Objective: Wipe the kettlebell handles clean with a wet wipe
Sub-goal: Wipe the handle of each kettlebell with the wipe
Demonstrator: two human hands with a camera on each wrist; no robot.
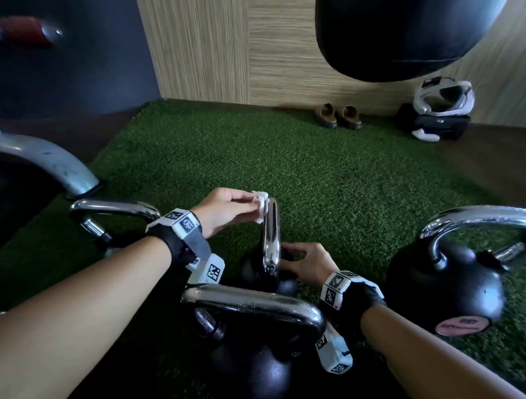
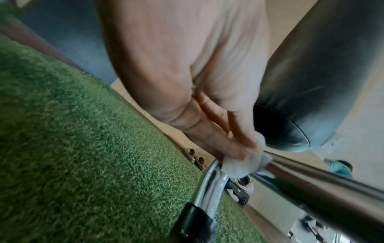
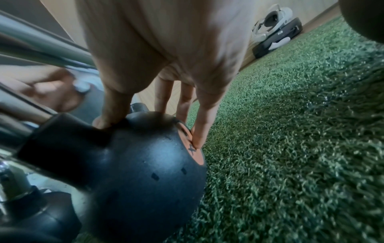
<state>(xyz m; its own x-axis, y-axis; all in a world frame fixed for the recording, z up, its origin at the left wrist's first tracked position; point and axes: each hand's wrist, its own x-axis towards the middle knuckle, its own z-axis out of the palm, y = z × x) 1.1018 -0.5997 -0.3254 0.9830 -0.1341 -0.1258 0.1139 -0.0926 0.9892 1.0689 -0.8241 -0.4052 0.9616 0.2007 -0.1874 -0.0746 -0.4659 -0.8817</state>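
Observation:
A small black kettlebell (image 1: 260,274) stands on the green turf with its chrome handle (image 1: 272,230) seen end-on. My left hand (image 1: 246,200) pinches a crumpled white wet wipe (image 1: 261,203) against the far top of that handle. In the left wrist view the wipe (image 2: 243,166) sits pressed on the chrome bar (image 2: 311,182) at its bend. My right hand (image 1: 294,256) grips the kettlebell's ball (image 3: 145,164), thumb (image 3: 110,118) by the handle's base and fingers (image 3: 200,131) on the orange label side.
A larger kettlebell (image 1: 248,358) stands right in front of me and another (image 1: 445,285) to the right. A chrome handle (image 1: 113,208) shows at the left. A black punch bag (image 1: 398,33) hangs overhead. Sandals (image 1: 339,115) and a headset on a black case (image 1: 434,119) lie by the wall.

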